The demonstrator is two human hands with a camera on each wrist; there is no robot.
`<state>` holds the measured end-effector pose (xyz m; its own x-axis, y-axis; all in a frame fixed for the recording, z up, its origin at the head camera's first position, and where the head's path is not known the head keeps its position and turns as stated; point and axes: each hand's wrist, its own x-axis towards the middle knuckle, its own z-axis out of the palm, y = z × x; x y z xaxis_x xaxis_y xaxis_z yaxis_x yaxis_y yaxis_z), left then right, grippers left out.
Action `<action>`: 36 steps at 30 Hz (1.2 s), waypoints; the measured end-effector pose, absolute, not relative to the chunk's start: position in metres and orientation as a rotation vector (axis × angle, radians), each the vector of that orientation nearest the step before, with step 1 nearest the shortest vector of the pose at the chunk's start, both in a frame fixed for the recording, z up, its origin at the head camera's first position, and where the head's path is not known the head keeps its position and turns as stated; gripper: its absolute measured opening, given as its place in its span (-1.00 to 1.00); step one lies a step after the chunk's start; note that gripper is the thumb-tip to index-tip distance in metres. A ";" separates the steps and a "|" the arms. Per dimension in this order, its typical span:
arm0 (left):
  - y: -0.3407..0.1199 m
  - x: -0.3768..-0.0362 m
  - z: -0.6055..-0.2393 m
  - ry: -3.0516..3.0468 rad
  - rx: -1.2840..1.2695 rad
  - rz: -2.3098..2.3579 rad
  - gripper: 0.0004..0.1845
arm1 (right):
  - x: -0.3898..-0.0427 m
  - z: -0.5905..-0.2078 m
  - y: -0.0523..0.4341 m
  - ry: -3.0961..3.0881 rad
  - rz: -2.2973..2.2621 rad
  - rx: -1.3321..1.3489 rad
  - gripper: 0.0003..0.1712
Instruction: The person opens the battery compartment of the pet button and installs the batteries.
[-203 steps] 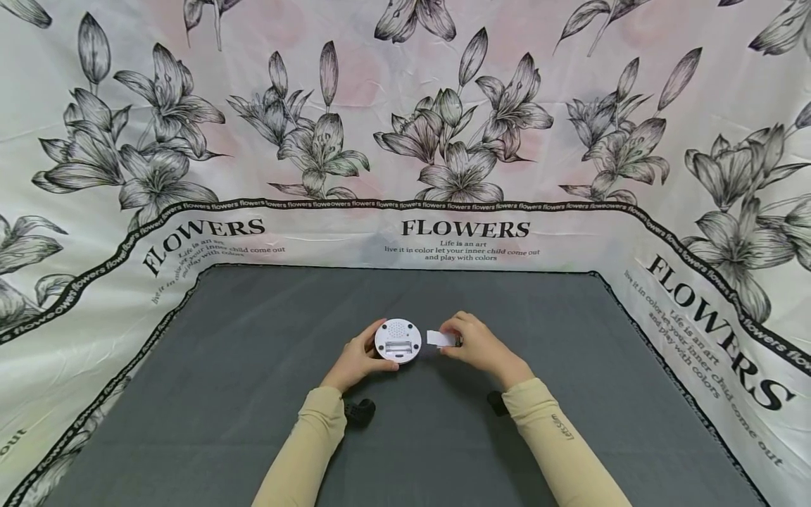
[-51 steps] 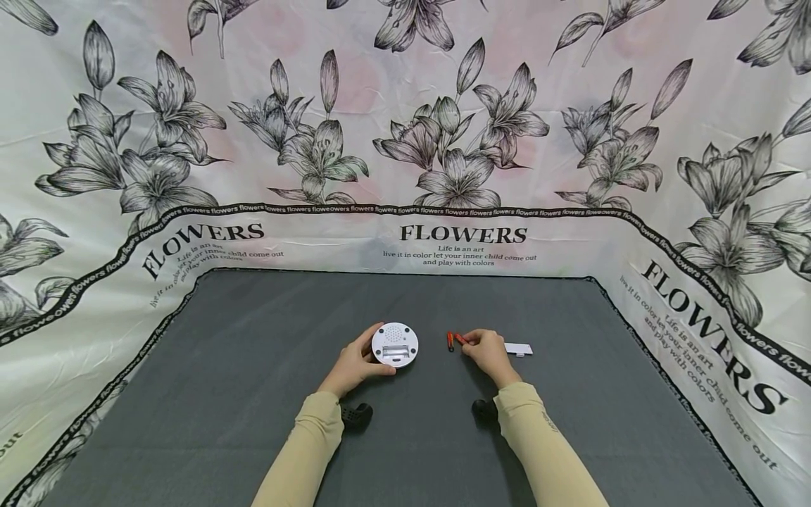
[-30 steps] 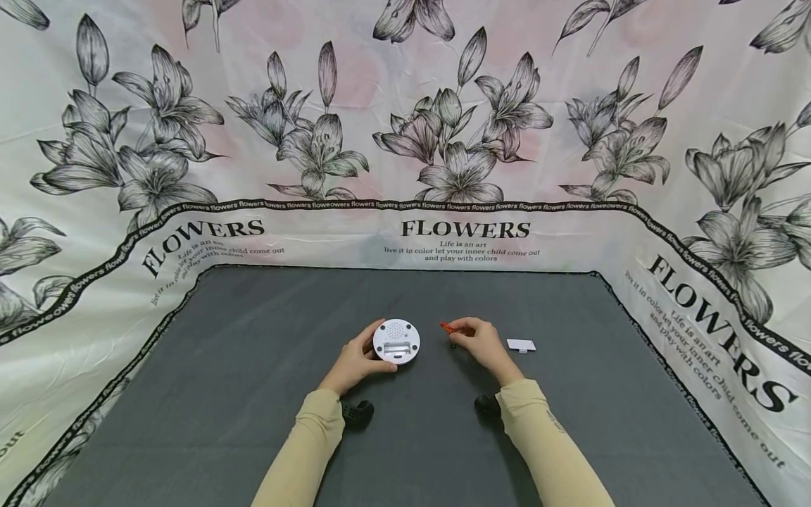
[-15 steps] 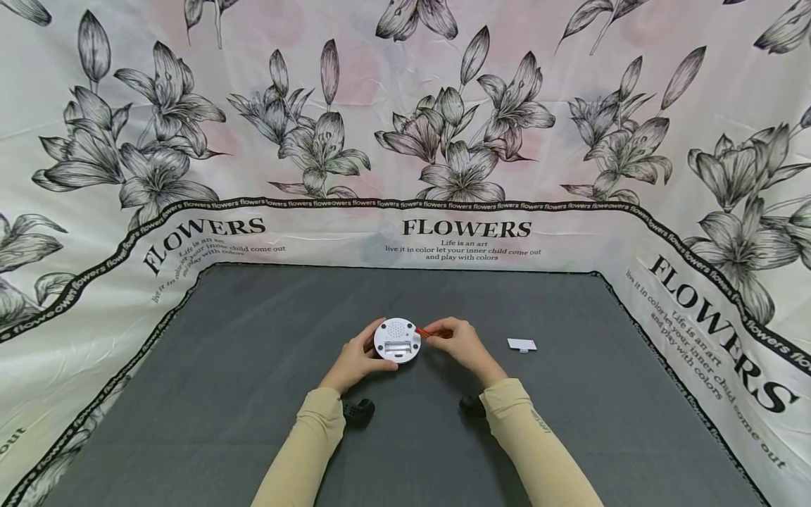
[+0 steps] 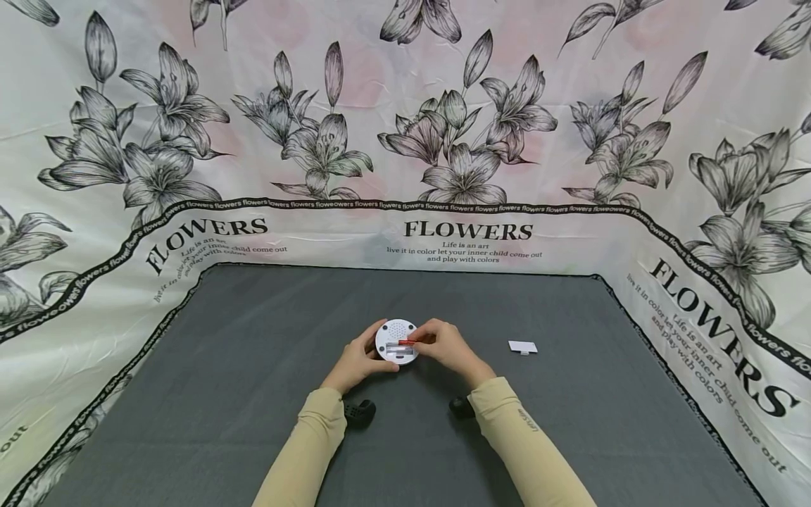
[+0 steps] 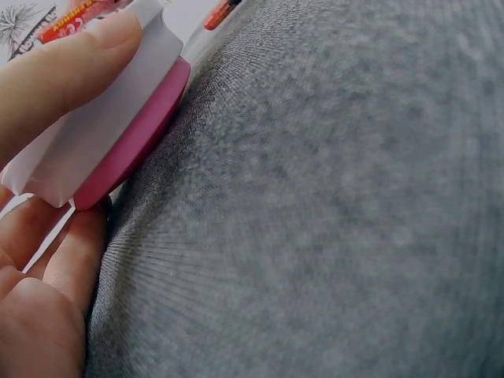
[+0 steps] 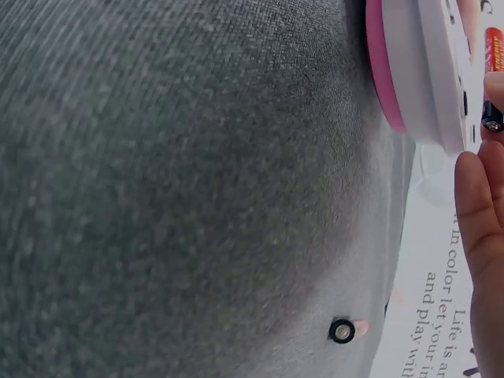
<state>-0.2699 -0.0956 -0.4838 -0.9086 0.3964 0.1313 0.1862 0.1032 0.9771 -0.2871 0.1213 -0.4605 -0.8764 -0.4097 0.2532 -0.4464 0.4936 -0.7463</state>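
Two hands work at the middle of the grey counter [image 5: 253,394], with the flowered backdrop [image 5: 462,141] standing behind it and along both sides.

Round white device [image 5: 396,341]: lies back-side up at the counter's centre, pink rim underneath visible in the wrist views [image 6: 130,134]. Looks like light, rigid plastic, smooth-sided, so likely to slide on the cloth unless steadied; best held by the rim, as it is now. The open battery bay on its back is probably the delicate part, so no hard pressing there.

Left hand [image 5: 352,359]: fingers and thumb curled round the device's left and near edge, gripping the rim; forearm in a beige sleeve comes up from the near side, wrist low on the counter.

Right hand [image 5: 443,343]: fingertips pinching a red battery [image 5: 407,342], held roughly level over the bay with its left end on the device. Wrist angled in from the right, sleeve trailing to the near right.

Battery: small, hard, smooth cylinder, dense for its size, prone to roll or slip; an end pinch leaves the body free to seat.

White battery cover [image 5: 522,346]: flat on the counter, well apart to the right, thin light plastic, untouched.
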 end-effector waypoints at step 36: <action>-0.095 -0.283 -0.512 2.238 0.555 1.941 0.04 | -0.284 -0.466 0.101 -2.660 1.113 0.770 -0.89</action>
<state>-0.2830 -0.0954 -0.5122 -0.9243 0.3543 0.1420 0.1908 0.1066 0.9758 -0.2841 0.1008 -0.4663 -0.8554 -0.3989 0.3306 -0.5154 0.5913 -0.6203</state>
